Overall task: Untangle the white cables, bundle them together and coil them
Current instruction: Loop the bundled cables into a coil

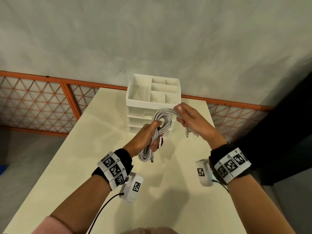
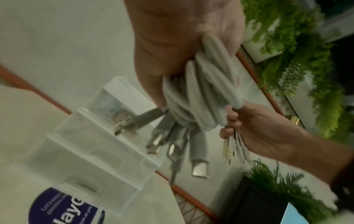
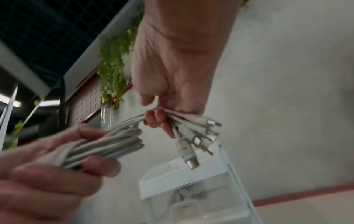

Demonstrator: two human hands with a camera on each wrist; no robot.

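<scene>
Coiling over the desk (image 1: 94, 135), with the white drawer organiser (image 1: 152, 92) standing at its far edge, just behind your hands. White cables (image 1: 162, 122) are bundled and mostly looped already, held in the air between both hands, nothing resting on the desk. Your left hand (image 1: 143, 137) is clenched round the coil, loops hanging out below the fist, a few plugs dangling there. Your right hand (image 1: 190, 119) pinches the free run of strands near its end, fingers curled on them, connector ends (image 3: 199, 136) fanning out just past the fingers.

Judging by how little tail is left, this looks like the last wrap or two. Keep the left grip firm so the loops don't spring open. Bring the right hand round the coil with the strands side by side and flat, not twisted. Keep light tension; slack probably lets a loop drop. Match the loop size to the others. Watch the connector ends: they're spread and could snag a loop as you pass. Tuck them only once the tail is short.
</scene>
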